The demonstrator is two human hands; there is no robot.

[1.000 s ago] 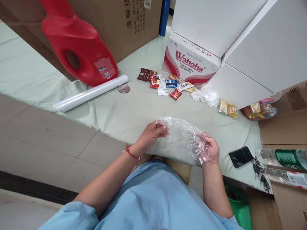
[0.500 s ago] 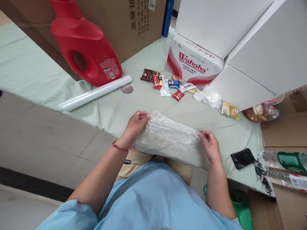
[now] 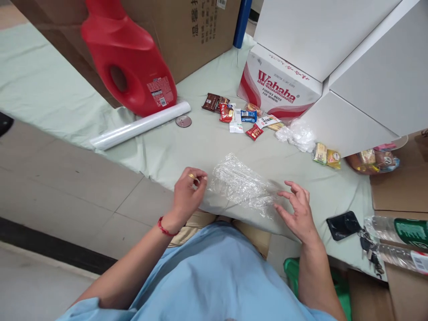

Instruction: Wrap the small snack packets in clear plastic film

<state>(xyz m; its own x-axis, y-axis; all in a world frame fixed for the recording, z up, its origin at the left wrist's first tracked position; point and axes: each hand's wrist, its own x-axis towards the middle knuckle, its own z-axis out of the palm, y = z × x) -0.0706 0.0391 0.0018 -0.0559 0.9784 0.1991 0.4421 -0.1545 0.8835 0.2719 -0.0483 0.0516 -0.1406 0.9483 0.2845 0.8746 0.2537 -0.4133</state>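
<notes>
A crumpled sheet of clear plastic film (image 3: 239, 185) lies on the cloth near the front edge of the table, between my two hands. Just left of it is my left hand (image 3: 190, 194), its fingers curled and the thumb drawn in towards the index finger. A narrow gap shows between those fingertips and the film, and I see nothing held in them. On the other side, my right hand (image 3: 297, 211) has its fingers spread and bent. Its fingertips are close by the film's right end, holding nothing.
Behind the film lie several wrapped snacks (image 3: 236, 117), a round metal disc (image 3: 183, 121) and a bunched clear bag (image 3: 297, 135). A white film roll (image 3: 143, 125) rests before a red jug (image 3: 133, 67). A Wahaha carton (image 3: 274, 84), phone (image 3: 343, 225), keys (image 3: 371, 252) and bottles (image 3: 397, 229) stand or lie rightward.
Both hands have let go of the film, which was stretched between them. It now lies more crumpled on the cloth. My left hand moved slightly left, and my right hand's fingers spread apart.
</notes>
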